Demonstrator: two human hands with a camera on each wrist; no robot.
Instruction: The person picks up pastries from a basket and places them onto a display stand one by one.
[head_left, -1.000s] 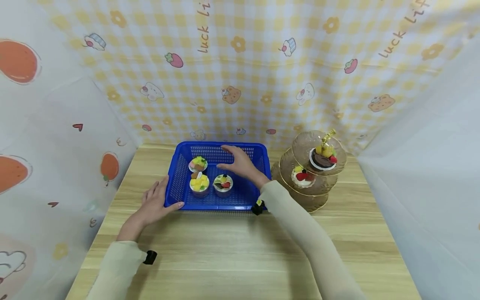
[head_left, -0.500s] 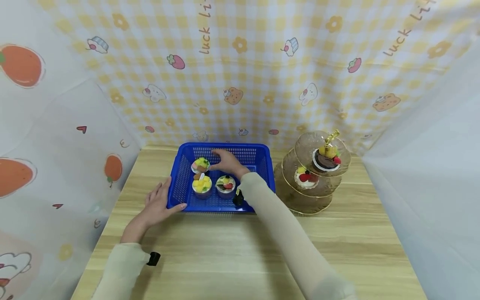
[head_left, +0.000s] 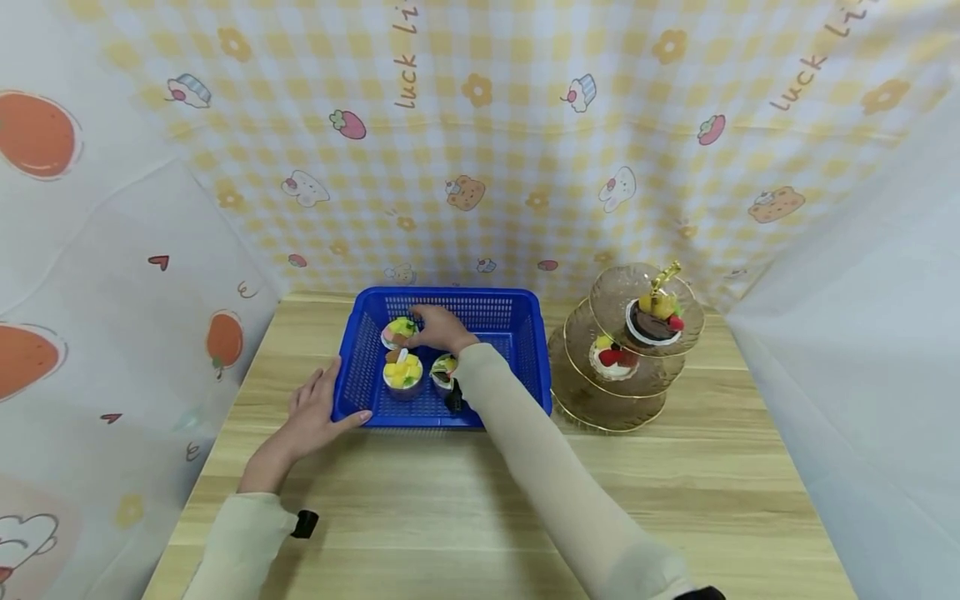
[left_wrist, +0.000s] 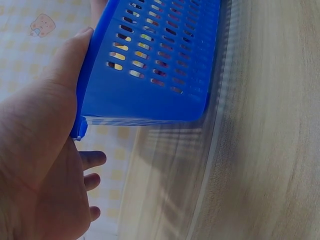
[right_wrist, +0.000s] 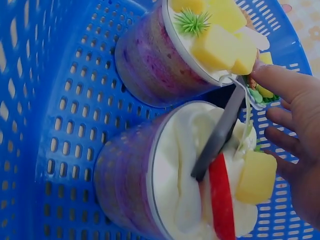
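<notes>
My left hand point(head_left: 309, 421) rests against the near left corner of a blue plastic basket point(head_left: 486, 292), thumb along the front rim and fingers spread straight outside the left side. My right hand point(head_left: 442, 327) reaches into the basket. Its thumb and fingers are parted at the right edge of the back dessert cup point(head_left: 399, 332), topped with yellow and green pieces. In the right wrist view, a mango-topped dessert cup point(right_wrist: 160, 60) partly hides that back cup. A third dessert cup point(right_wrist: 130, 175), with cream and a red slice, sits under my right wrist, partly covered by it in the head view.
Right of the basket stands a three-tier glass stand point(head_left: 611, 408) with gold rims and a gold handle. It holds a chocolate tart point(head_left: 651, 327) on top and a fruit tart point(head_left: 611, 360) below. A checked cloth point(head_left: 465, 150) hangs behind the wooden table point(head_left: 450, 517).
My right hand has moved left across the basket to the back dessert cup, its forearm coming over the cream-topped cup. The left hand has stayed at the basket's corner.
</notes>
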